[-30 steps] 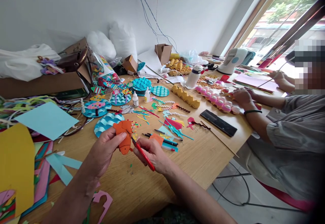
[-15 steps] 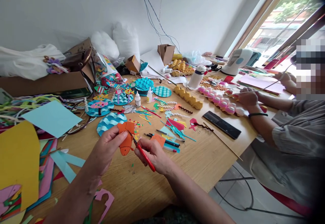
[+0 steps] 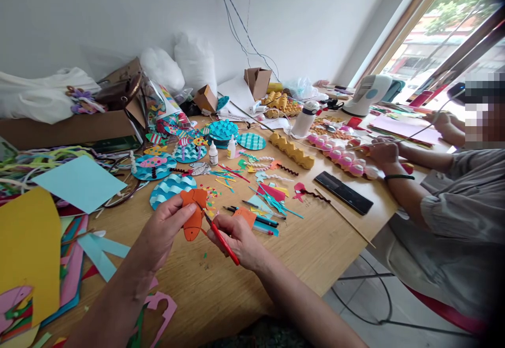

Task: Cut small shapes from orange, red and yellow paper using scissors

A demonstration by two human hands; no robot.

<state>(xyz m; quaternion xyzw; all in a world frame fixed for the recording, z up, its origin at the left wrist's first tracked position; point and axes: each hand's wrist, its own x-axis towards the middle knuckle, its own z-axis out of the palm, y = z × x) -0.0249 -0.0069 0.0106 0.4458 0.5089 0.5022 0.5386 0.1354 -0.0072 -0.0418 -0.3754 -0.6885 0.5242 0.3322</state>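
Note:
Between the thumb and fingers of my left hand [image 3: 168, 227] is an orange paper fish [image 3: 193, 226], with drawn black lines and a small eye at its lower end. My right hand [image 3: 236, 240] is closed around red-handled scissors [image 3: 224, 242]. Their blades meet the fish's right edge, where a thin orange strip hangs off. Just beyond my right hand lie another orange paper piece [image 3: 245, 216] and several pens [image 3: 266, 222]. A blue wavy paper disc [image 3: 169, 189] rests behind my left hand, next to tiny coloured paper scraps [image 3: 213, 194].
Coloured paper sheets [image 3: 27, 248] pile up at the left. Small glue bottles [image 3: 213, 154] stand mid-table. A black phone [image 3: 344, 193] and a wooden stick [image 3: 351, 224] lie at the right. Beyond them, a co-worker's hands [image 3: 384, 151] hold a thin strand near pink egg-carton pieces [image 3: 343, 156].
The scissor blades and the thin strip at the fish's edge have shifted slightly. Both hands keep their grip, and the whole view has moved a little.

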